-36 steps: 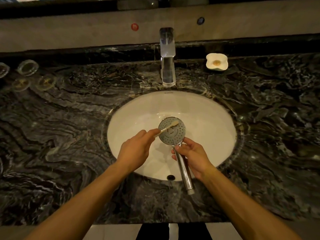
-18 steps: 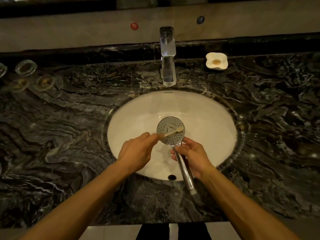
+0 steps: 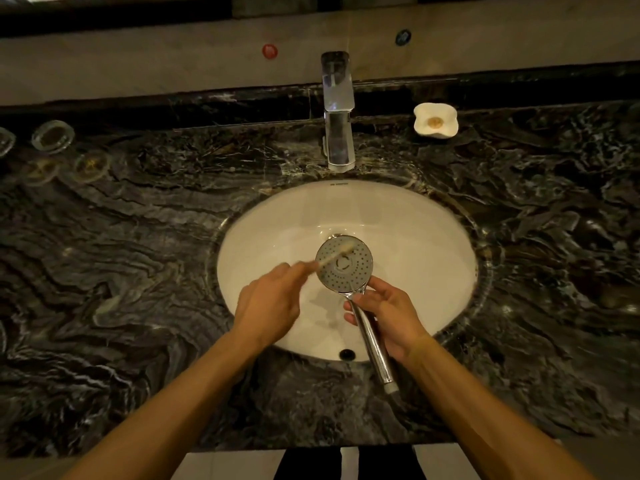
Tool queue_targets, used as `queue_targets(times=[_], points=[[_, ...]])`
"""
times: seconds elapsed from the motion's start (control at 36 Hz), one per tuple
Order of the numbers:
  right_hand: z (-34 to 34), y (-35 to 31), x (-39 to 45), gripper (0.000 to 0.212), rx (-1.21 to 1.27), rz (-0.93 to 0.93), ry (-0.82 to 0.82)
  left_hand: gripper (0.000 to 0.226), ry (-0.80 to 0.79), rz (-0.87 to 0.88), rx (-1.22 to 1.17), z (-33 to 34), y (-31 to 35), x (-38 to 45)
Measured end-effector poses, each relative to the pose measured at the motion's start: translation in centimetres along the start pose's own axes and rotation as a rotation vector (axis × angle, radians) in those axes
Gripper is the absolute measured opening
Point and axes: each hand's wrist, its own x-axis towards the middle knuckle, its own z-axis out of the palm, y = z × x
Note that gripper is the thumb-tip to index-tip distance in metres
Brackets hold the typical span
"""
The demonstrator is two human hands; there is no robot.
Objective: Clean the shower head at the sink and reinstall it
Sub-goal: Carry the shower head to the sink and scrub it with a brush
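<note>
Shower head over sink, handle in R hand grip, L hand pinching toothbrush

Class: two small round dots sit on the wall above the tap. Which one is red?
The red round dot, left of the chrome tap; the other round dot, to the right, is dark blue.

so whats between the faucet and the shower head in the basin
In the head view, only the bare white back slope of the sink lies between the faucet and the shower head. A toothbrush lies across its face.
</note>
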Motion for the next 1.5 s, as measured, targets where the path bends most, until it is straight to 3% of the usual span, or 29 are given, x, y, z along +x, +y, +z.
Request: queue_targets(times=[0.06,0.17,0.28,0.39,0.5,0.72,0.89,1.08,1.22,1.39,1.5], points=[[-0.1,0.0,-0.1,0.038,-0.012,-0.011,0.001,0.029,0.057,-0.104,-0.080,0.0,-0.8,0.5],[-0.4,-0.3,-0.2,0.035,0.000,-0.018,0.004,0.033,-0.036,0.054,-0.052,0.0,-0.1,-0.9],[-0.5,-0.3,-0.2,0.033,0.040,0.006,-0.011,0.032,0.041,-0.059,-0.125,0.0,-1.1,-0.4],[-0.7,-0.5,-0.1,0.033,0.076,0.026,-0.021,0.031,-0.005,0.046,-0.129,0.1,-1.1,-1.5],[-0.9,-0.7,0.0,0.039,0.067,0.040,-0.048,0.028,0.116,-0.070,-0.206,-0.2,-2.0,-1.1],[-0.9,-0.4,0.2,0.038,0.190,0.092,-0.054,0.029,0.046,-0.003,-0.240,-0.6,-1.8,-3.5],[-0.1,-0.1,-0.2,0.037,0.194,0.107,-0.097,0.027,0.112,-0.067,-0.201,-0.7,-1.9,-1.6],[0.1,-0.5,0.4,0.039,0.227,0.112,-0.071,0.033,0.027,-0.020,-0.202,-0.5,-1.0,-5.1],[0.6,-0.5,0.0,0.038,0.233,0.115,-0.090,0.032,0.136,-0.066,-0.147,-0.5,-1.7,-3.0],[0.9,-0.9,0.2,0.036,0.234,0.112,-0.078,0.035,0.020,-0.011,-0.148,0.2,-1.1,-6.0],[1.2,-1.0,-0.2,0.031,0.220,0.111,-0.089,0.035,0.119,-0.064,-0.130,0.1,-1.7,-4.9]])
